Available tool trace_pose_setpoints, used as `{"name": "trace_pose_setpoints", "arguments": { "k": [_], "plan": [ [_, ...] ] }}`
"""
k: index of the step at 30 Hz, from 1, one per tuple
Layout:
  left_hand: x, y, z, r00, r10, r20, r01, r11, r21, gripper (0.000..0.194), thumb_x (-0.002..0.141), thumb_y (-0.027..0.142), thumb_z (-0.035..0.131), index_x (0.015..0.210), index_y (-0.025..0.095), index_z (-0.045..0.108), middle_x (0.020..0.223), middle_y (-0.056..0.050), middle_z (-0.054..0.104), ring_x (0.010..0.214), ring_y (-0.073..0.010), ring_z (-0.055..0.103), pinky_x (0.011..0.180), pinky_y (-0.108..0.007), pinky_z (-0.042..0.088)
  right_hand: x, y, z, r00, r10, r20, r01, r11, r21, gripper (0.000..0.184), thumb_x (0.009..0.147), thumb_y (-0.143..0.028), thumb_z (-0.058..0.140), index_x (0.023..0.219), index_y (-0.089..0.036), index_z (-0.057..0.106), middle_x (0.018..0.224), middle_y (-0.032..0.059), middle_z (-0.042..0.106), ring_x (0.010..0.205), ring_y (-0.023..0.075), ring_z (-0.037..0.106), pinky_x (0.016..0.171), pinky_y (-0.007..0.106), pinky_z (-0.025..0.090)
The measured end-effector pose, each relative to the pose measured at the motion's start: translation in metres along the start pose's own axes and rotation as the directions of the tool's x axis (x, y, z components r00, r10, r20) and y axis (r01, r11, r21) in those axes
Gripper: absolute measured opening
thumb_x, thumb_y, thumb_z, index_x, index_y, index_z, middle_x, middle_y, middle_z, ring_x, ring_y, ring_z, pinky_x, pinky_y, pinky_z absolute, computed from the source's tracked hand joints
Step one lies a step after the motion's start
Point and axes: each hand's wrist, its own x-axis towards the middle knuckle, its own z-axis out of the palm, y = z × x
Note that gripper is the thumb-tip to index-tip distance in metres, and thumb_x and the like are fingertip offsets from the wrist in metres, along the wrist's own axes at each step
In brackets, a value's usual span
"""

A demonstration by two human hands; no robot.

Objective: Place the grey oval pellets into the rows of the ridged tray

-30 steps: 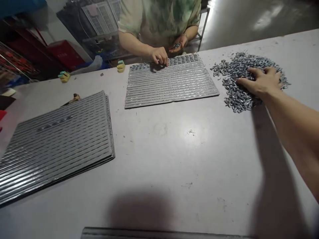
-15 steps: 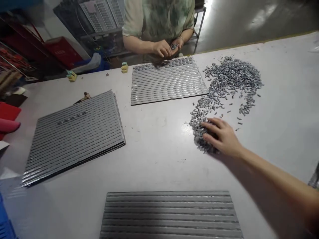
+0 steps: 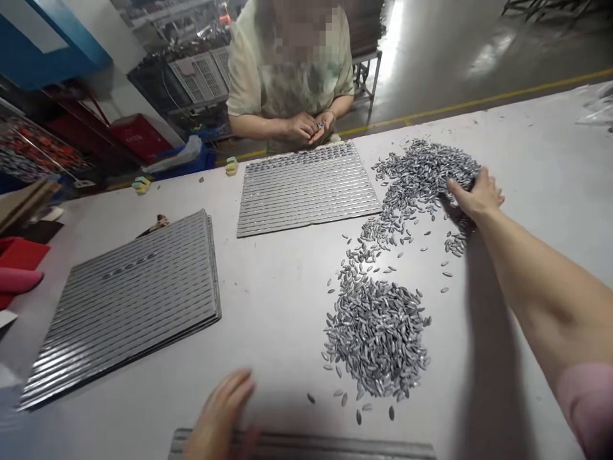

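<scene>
My right hand (image 3: 481,195) reaches to the right edge of the far heap of small grey spindle-shaped pieces (image 3: 426,167). Its thumb is spread from the fingers, and the fingertips are partly hidden. Low in the picture, my left hand (image 3: 220,412) hovers, slightly blurred, over the left end of a grey ridged board (image 3: 335,445); its fingers are stretched out and hold nothing visible. A nearer heap of the same pieces (image 3: 378,338) lies between my hands, joined to the far one by a loose trail.
Across the table a person (image 3: 292,76) holds a few pieces over another ridged board (image 3: 306,191) whose far rows are filled. Stacked ridged boards (image 3: 129,300) lie at left. Yellow-green blocks (image 3: 232,166) stand along the far edge; a red bin (image 3: 23,253) is at far left.
My right hand has moved from the nearer pieces out to the far heap. The nearer heap now sits closer to me. My left hand has come into view, and the camera has tilted up.
</scene>
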Motion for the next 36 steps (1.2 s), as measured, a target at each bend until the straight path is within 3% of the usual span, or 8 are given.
{"name": "trace_pose_setpoints", "arguments": {
  "k": [3, 6, 10, 16, 24, 32, 33, 36],
  "plan": [
    [0.141, 0.047, 0.050, 0.965, 0.150, 0.216, -0.139, 0.988, -0.064, 0.067, 0.091, 0.049, 0.052, 0.154, 0.036, 0.033, 0.156, -0.004, 0.045, 0.143, -0.0327, 0.043, 0.118, -0.052, 0.040, 0.028, -0.003, 0.017, 1.000, -0.022, 0.015, 0.022, 0.998, -0.055, 0.098, 0.087, -0.077, 0.046, 0.160, -0.016, 0.018, 0.163, 0.0298, 0.012, 0.149, 0.0443, 0.014, 0.114, 0.064, 0.011],
    [0.262, 0.115, 0.111, 0.916, 0.301, 0.265, -0.253, 0.946, -0.201, 0.078, 0.095, 0.060, 0.040, 0.157, 0.015, 0.026, 0.165, -0.017, 0.025, 0.153, -0.0342, 0.021, 0.123, -0.055, 0.023, 0.050, 0.000, 0.019, 0.995, -0.094, 0.039, 0.098, 0.988, -0.119, 0.086, 0.090, -0.073, 0.046, 0.158, -0.022, 0.027, 0.163, 0.0270, 0.014, 0.149, 0.0421, 0.018, 0.113, 0.064, 0.013],
    [0.337, 0.178, 0.171, 0.939, 0.309, 0.151, -0.267, 0.931, -0.249, 0.088, 0.092, 0.070, 0.037, 0.154, 0.008, 0.026, 0.163, -0.023, 0.025, 0.154, -0.0355, 0.014, 0.126, -0.053, 0.009, 0.064, 0.000, 0.013, 0.993, -0.117, 0.026, 0.118, 0.992, -0.052, 0.075, 0.094, -0.061, 0.046, 0.152, -0.015, 0.039, 0.154, 0.0249, 0.035, 0.142, 0.0401, 0.032, 0.108, 0.058, 0.023],
    [0.347, 0.201, 0.187, 0.904, 0.419, 0.084, -0.363, 0.857, -0.365, 0.090, 0.088, 0.075, 0.040, 0.154, 0.016, 0.024, 0.163, -0.018, 0.028, 0.153, -0.0331, 0.018, 0.126, -0.050, 0.011, 0.043, -0.007, 0.014, 0.954, -0.301, -0.019, 0.301, 0.953, 0.022, 0.079, 0.088, -0.066, 0.051, 0.137, -0.004, 0.055, 0.138, 0.0195, 0.055, 0.126, 0.0348, 0.050, 0.101, 0.049, 0.035],
    [0.359, 0.205, 0.182, 0.872, 0.450, 0.194, -0.381, 0.871, -0.311, 0.098, 0.083, 0.054, 0.055, 0.156, 0.004, 0.015, 0.166, -0.021, 0.016, 0.155, -0.0316, 0.011, 0.126, -0.046, 0.009, -0.053, -0.031, 0.036, 0.792, -0.608, 0.056, 0.568, 0.766, 0.301, 0.033, 0.083, -0.046, 0.064, 0.108, -0.028, 0.073, 0.118, 0.0028, 0.068, 0.113, 0.0295, 0.063, 0.102, 0.051, 0.048],
    [0.272, 0.140, 0.121, 0.711, 0.652, 0.263, -0.517, 0.738, -0.433, 0.076, 0.081, 0.045, 0.061, 0.147, 0.013, 0.041, 0.152, -0.017, 0.046, 0.143, -0.0277, 0.039, 0.122, -0.046, 0.027, -0.207, 0.005, 0.004, 0.567, -0.759, 0.320, 0.622, 0.649, 0.437, 0.052, 0.094, -0.055, 0.049, 0.145, -0.046, 0.044, 0.154, -0.0066, 0.045, 0.147, 0.0296, 0.035, 0.118, 0.059, 0.037],
    [0.262, 0.129, 0.112, 0.701, 0.650, 0.293, -0.511, 0.745, -0.430, 0.075, 0.084, 0.051, 0.060, 0.146, 0.014, 0.043, 0.153, -0.017, 0.045, 0.144, -0.0281, 0.038, 0.122, -0.048, 0.027, -0.207, 0.015, -0.003, 0.612, -0.731, 0.302, 0.601, 0.678, 0.424, 0.054, 0.096, -0.057, 0.045, 0.148, -0.047, 0.039, 0.155, -0.0076, 0.044, 0.146, 0.0289, 0.036, 0.117, 0.058, 0.038],
    [0.258, 0.110, 0.100, 0.789, 0.551, 0.272, -0.442, 0.817, -0.370, 0.075, 0.089, 0.064, 0.052, 0.147, 0.017, 0.044, 0.158, -0.017, 0.039, 0.147, -0.0281, 0.034, 0.123, -0.049, 0.024, -0.167, 0.041, -0.020, 0.883, -0.460, 0.096, 0.440, 0.882, 0.170, 0.063, 0.096, -0.067, 0.034, 0.154, -0.041, 0.029, 0.162, -0.0051, 0.032, 0.150, 0.0319, 0.028, 0.120, 0.057, 0.033]
  ]
}}
